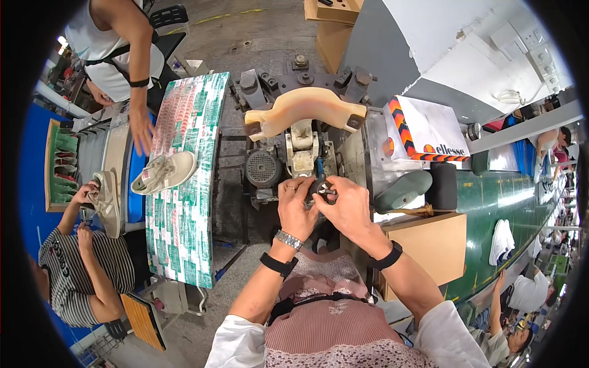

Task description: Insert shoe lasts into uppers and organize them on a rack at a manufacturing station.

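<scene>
My left hand (297,207) and my right hand (346,205) meet in front of me at the near side of a machine. Both are closed, fingers bent around a small dark round part (321,189) that looks like a knob. Its exact kind is unclear, as the fingers cover much of it. Just beyond them stand the pale metal block (302,158) of the machine and a grey motor (264,168). Above these arches a thick, curved yellowish pad (307,109).
Left, a light canvas shoe (165,173) rests on a green-and-white taped table (184,245). A co-worker's hand (141,129) reaches over it; another person holds a shoe (108,202). Right are a shoe box (429,126), a green shoe last (404,191), a cardboard box (426,248) and a green conveyor (475,245).
</scene>
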Demonstrator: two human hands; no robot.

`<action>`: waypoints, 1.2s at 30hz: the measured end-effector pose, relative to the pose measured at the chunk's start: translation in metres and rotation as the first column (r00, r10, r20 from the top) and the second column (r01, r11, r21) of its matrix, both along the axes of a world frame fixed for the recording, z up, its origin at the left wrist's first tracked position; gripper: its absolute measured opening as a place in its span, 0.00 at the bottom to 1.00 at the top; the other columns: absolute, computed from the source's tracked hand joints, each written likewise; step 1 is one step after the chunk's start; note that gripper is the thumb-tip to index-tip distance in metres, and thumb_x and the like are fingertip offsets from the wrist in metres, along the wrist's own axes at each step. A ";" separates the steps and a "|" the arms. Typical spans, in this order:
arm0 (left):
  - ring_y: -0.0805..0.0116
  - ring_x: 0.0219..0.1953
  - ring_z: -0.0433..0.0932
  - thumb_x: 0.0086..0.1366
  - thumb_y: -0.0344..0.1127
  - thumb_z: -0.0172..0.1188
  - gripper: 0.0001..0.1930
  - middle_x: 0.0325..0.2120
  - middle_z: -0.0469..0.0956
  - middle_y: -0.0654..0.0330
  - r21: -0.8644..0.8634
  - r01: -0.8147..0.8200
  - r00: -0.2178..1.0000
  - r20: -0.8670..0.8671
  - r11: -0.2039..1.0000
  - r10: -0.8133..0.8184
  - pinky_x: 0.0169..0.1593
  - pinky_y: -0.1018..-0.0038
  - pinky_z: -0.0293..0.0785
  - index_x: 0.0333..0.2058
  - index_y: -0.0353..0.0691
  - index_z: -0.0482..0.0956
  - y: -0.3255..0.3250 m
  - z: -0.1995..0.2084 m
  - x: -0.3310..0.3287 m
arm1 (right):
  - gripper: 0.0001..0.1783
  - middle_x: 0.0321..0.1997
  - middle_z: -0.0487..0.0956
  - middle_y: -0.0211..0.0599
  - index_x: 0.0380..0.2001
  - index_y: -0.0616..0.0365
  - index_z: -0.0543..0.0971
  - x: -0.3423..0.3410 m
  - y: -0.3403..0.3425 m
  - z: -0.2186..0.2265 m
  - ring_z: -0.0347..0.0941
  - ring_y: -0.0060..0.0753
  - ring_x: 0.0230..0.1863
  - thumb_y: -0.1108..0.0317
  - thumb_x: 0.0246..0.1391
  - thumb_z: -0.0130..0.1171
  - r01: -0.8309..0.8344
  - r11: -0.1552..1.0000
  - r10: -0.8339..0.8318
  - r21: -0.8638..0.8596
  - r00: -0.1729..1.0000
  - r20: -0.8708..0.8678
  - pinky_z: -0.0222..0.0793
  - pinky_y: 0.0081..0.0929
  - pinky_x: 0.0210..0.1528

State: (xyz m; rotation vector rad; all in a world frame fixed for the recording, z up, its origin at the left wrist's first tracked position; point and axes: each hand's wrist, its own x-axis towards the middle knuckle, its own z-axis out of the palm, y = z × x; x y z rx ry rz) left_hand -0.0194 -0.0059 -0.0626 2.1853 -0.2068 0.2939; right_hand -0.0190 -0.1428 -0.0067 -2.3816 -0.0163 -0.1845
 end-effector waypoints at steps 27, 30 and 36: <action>0.43 0.52 0.77 0.51 0.38 0.71 0.19 0.36 0.83 0.46 0.096 -0.096 0.992 0.093 0.991 0.087 0.51 0.53 0.75 0.40 0.32 0.83 0.002 -0.010 0.004 | 0.25 0.33 0.80 0.45 0.47 0.58 0.76 0.009 0.004 -0.016 0.80 0.52 0.32 0.63 0.45 0.72 -0.089 0.985 0.086 0.150 0.996 0.025 0.76 0.43 0.34; 0.44 0.52 0.78 0.51 0.37 0.70 0.19 0.41 0.82 0.45 -0.036 -0.058 0.998 0.033 0.998 0.059 0.51 0.54 0.76 0.40 0.32 0.82 0.008 -0.016 0.003 | 0.25 0.36 0.80 0.46 0.47 0.56 0.76 0.007 0.010 -0.019 0.80 0.54 0.35 0.60 0.46 0.71 -0.085 0.996 0.084 0.036 0.996 0.027 0.77 0.44 0.35; 0.46 0.49 0.78 0.50 0.31 0.71 0.20 0.44 0.79 0.45 0.061 0.006 1.000 0.030 0.998 -0.007 0.51 0.59 0.76 0.43 0.33 0.78 0.013 -0.034 0.014 | 0.29 0.45 0.80 0.48 0.48 0.57 0.77 0.010 0.007 -0.032 0.80 0.52 0.44 0.57 0.43 0.71 -0.109 0.994 0.108 -0.019 0.993 -0.057 0.78 0.44 0.42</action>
